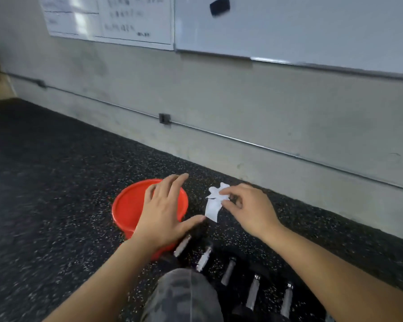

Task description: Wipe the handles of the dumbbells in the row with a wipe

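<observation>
A row of several black dumbbells with silver handles (252, 291) lies on the dark speckled floor at the bottom centre, partly hidden behind my knee. My right hand (249, 209) pinches a white wipe (213, 203) that hangs in the air above the floor. My left hand (164, 211) is spread open, fingers apart, over the lid of a red bucket (129, 205), beside the nearest handle (182, 245). Whether the palm touches the lid cannot be told.
A grey concrete wall (219, 108) with a conduit and an outlet box (164, 118) runs along the back. Whiteboards (289, 26) hang above it. My knee in camouflage trousers (182, 296) fills the bottom centre. Rubber floor (44, 182) stretches to the left.
</observation>
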A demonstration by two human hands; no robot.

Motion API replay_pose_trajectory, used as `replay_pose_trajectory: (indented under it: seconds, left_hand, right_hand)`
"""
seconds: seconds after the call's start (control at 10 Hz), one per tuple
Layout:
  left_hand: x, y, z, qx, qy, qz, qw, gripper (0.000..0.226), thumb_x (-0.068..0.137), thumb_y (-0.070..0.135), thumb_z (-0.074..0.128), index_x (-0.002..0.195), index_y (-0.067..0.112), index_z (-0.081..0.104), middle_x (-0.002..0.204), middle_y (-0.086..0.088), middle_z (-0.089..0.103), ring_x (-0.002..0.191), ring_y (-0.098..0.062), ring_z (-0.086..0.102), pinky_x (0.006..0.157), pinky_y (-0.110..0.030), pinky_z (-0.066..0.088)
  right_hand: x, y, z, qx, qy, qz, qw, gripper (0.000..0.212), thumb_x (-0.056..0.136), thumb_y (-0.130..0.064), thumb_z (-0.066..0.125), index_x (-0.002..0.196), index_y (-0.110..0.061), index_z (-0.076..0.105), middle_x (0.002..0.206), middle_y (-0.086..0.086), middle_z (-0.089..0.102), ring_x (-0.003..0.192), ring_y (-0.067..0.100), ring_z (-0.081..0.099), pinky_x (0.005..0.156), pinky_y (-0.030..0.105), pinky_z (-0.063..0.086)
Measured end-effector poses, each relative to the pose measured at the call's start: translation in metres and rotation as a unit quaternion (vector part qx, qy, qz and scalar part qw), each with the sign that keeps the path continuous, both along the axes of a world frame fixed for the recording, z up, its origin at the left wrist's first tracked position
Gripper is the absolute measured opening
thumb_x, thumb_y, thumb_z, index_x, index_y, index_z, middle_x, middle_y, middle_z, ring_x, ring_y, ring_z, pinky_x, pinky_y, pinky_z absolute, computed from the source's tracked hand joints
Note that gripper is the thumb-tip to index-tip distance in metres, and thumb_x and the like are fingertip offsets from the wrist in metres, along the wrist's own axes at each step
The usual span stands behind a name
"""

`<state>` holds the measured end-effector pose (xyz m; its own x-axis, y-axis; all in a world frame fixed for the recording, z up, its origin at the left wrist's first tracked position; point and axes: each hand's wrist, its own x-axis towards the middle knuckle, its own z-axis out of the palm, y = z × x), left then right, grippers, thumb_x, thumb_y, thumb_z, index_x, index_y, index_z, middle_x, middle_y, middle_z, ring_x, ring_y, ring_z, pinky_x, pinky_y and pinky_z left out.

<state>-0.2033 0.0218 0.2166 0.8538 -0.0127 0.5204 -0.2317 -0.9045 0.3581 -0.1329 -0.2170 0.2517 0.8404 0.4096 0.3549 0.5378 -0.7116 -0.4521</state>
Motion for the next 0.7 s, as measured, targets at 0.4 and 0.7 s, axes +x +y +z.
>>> replay_pose_trajectory:
  seconds: [0.4,0.7]
  left_hand:
    - [-0.003,0.129,-0.051,0.002,0.035,0.124,0.992,0.105,0.078,0.087,0.057,0.158,0.024,0.035,0.154,-0.005,0.047,0.143,-0.028,0.044,0.12,-0.054,0.024]
    - [0.02,0.153,-0.061,0.0,0.07,0.144,0.987,0.106,0.076,0.088,0.055,0.159,0.026,0.033,0.153,-0.002,0.045,0.144,-0.023,0.039,0.12,-0.047,0.018]
  right_hand:
    - [0.04,0.163,-0.043,0.019,0.026,-0.01,0.999,0.022,0.086,-0.034,0.069,0.108,-0.037,0.07,0.093,-0.015,0.067,0.082,0.012,0.065,0.08,0.034,0.055]
    - [0.066,0.205,-0.052,-0.012,0.131,-0.03,0.991,0.042,0.089,-0.037,0.071,0.128,-0.043,0.057,0.116,-0.015,0.068,0.104,0.016,0.066,0.092,0.038,0.054]
